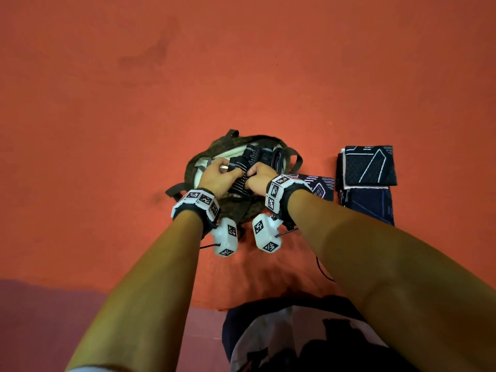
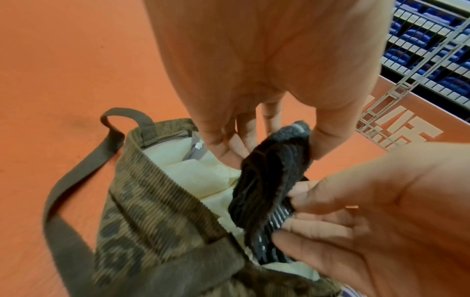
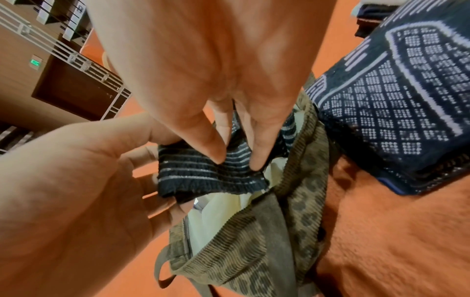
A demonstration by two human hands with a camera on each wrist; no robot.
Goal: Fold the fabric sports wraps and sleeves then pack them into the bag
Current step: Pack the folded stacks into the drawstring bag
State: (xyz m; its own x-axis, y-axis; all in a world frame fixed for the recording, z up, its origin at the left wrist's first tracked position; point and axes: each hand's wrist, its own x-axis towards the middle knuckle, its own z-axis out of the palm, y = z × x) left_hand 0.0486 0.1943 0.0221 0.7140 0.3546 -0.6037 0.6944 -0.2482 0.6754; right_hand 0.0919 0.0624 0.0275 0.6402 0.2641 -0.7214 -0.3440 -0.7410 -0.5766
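Both hands point(image 1: 216, 176) point(image 1: 259, 178) pinch the striped wrap point(image 1: 239, 181) over the bag point(image 1: 198, 162), hiding its contents

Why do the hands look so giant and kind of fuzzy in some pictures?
Both wrist views use very wide lenses close to the skin, so the left hand and right hand balloon; the bag edges smear with motion blur. The head view is sharper, though its forearms stretch toward the corners.
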